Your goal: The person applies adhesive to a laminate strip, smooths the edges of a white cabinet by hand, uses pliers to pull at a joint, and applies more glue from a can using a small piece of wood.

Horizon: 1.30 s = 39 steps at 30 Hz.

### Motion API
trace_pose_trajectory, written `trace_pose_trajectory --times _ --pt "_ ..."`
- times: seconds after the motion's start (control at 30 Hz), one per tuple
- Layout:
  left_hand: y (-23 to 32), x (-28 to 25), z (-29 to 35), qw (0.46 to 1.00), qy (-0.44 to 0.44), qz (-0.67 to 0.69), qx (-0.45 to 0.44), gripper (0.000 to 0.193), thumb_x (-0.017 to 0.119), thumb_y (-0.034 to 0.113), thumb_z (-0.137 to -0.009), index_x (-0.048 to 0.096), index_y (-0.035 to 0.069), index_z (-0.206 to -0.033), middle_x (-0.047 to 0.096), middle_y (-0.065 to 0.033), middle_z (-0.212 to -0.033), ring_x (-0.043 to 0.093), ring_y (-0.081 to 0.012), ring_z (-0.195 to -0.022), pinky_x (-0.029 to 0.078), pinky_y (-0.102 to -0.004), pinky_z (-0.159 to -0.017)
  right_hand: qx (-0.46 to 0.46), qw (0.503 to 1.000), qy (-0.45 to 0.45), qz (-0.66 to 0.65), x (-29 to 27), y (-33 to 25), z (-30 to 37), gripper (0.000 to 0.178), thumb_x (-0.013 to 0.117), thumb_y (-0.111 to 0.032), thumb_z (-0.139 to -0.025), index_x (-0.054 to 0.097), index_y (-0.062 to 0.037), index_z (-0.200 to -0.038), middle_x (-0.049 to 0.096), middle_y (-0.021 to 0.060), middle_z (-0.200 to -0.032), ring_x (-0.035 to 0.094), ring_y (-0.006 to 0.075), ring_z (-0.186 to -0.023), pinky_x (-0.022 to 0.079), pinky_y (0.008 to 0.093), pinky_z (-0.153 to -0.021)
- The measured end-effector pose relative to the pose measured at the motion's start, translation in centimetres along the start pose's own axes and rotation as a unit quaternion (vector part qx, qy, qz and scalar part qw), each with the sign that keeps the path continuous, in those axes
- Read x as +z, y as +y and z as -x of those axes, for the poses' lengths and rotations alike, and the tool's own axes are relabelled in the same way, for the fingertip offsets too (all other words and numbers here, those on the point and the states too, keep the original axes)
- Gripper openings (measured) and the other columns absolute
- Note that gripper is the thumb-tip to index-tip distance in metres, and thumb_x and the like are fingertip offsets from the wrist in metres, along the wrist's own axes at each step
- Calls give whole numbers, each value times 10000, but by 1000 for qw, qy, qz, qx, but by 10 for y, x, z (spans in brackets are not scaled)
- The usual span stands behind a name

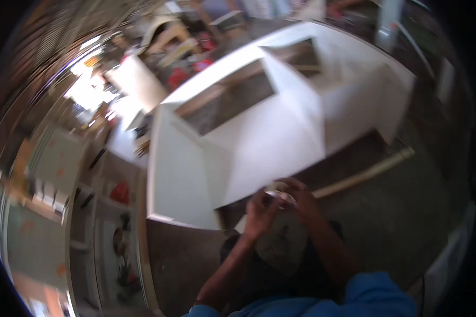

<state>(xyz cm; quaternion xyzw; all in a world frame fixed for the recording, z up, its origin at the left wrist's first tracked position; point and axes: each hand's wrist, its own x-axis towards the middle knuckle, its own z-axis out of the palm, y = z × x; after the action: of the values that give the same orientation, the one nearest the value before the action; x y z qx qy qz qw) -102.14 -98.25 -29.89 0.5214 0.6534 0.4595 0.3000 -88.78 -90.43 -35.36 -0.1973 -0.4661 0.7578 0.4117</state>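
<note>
In front of my body, my left hand (260, 215) and my right hand (300, 197) are close together, fingers curled round a small pale roundish thing (276, 187). A bright whitish part of it shows between the fingers. Blur and the fingers hide its exact kind. Just beyond my hands stands a large white cabinet carcass (259, 148), open toward me, with an upright divider (296, 100) inside. A long pale wooden strip (365, 173) runs along its near side, to the right of my right hand.
At the left stands an open shelf unit (101, 222) with a red item (120, 193) and dark tools in it. Pale panels (50, 164) are beside it. Red things (180, 76) and wooden pieces lie beyond the carcass. An upright pale post (388, 24) is at the far right.
</note>
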Motion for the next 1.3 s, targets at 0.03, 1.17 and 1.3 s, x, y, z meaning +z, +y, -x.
trace_pose_trajectory --times 0.03,1.17,1.3 --pt "28 16 -8 997 -7 43 -63 356 729 270 -911 661 -18 -1109 717 -91 -931 659 -151 -820 541 -324 -754 -7 998 -4 -59 -15 -3 1 351 664 -143 -937 615 -5 -1256 662 74 -1116 643 164 -1017 540 313 -863" --pt "152 264 -367 914 -160 -286 238 693 713 487 -836 574 -18 -1289 576 -285 -1292 567 -399 -1220 447 -484 -1010 135 572 302 750 -455 -109 12 269 560 -119 -888 685 -125 -1125 698 125 -1001 684 322 -911 542 441 -743" --pt "145 302 -384 934 -101 -313 141 681 661 525 -864 596 -13 -1277 643 -293 -1189 617 -430 -1143 467 -483 -986 109 560 308 761 -507 -79 8 289 568 -102 -872 679 -128 -1138 700 121 -996 687 333 -898 542 457 -731"
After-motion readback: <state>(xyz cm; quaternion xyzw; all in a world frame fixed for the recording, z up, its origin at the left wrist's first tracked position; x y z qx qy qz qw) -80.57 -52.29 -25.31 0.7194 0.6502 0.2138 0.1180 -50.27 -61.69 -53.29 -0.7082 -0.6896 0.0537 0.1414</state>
